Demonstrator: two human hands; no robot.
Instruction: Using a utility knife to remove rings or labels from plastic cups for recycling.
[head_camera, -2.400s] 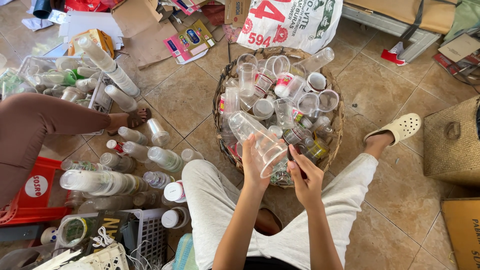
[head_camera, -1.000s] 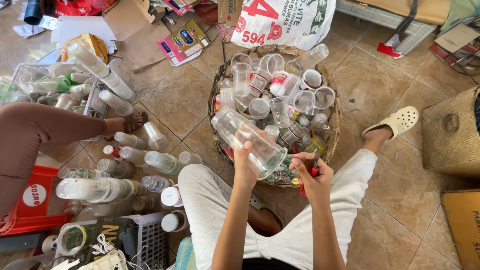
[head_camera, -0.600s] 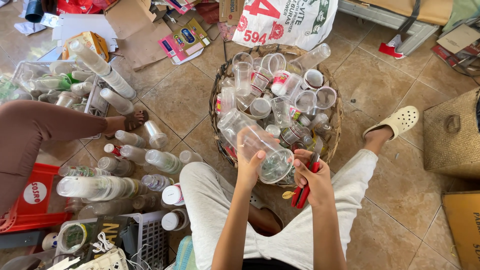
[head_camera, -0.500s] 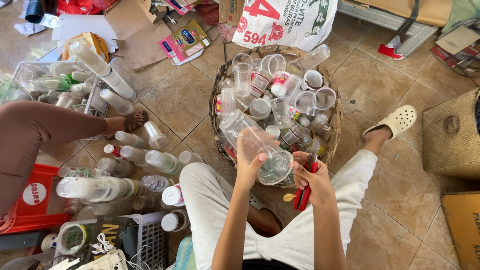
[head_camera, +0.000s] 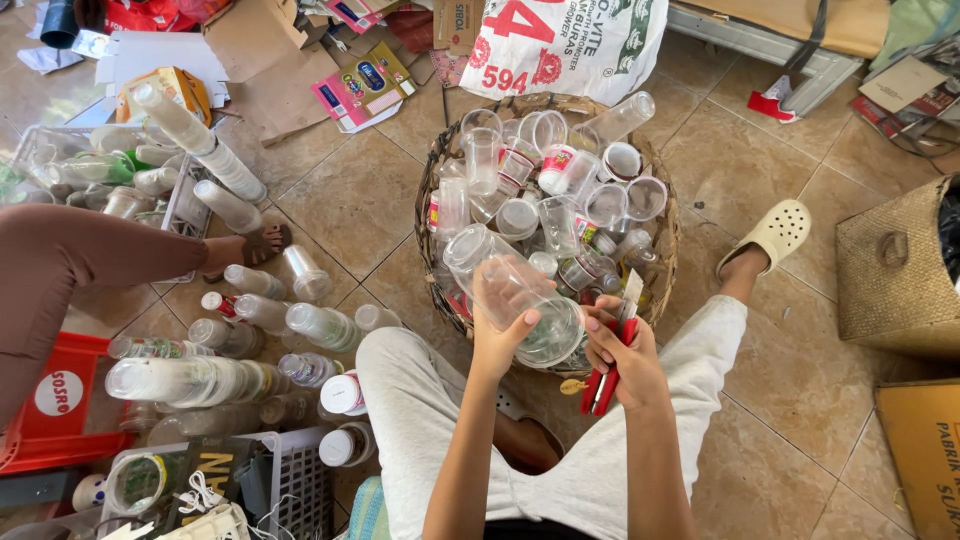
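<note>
Clear cup tilted lower since earlier, left hand (head_camera: 497, 345) gripping one clear plastic cup (head_camera: 520, 305), right hand (head_camera: 625, 350) clenched on one red cutter (head_camera: 606, 375)

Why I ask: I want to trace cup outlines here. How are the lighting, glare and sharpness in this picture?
Head view: even daylight, soft shadows on the tiled floor. The clear stack of plastic cups in the left hand shows pale glints, edges hard to separate from cups in the wicker basket. Right hand with the red cutter is sharp. Wide-angle bending toward the corners.

Clear cup (head_camera: 520, 300), red cutter (head_camera: 607, 375)
</note>
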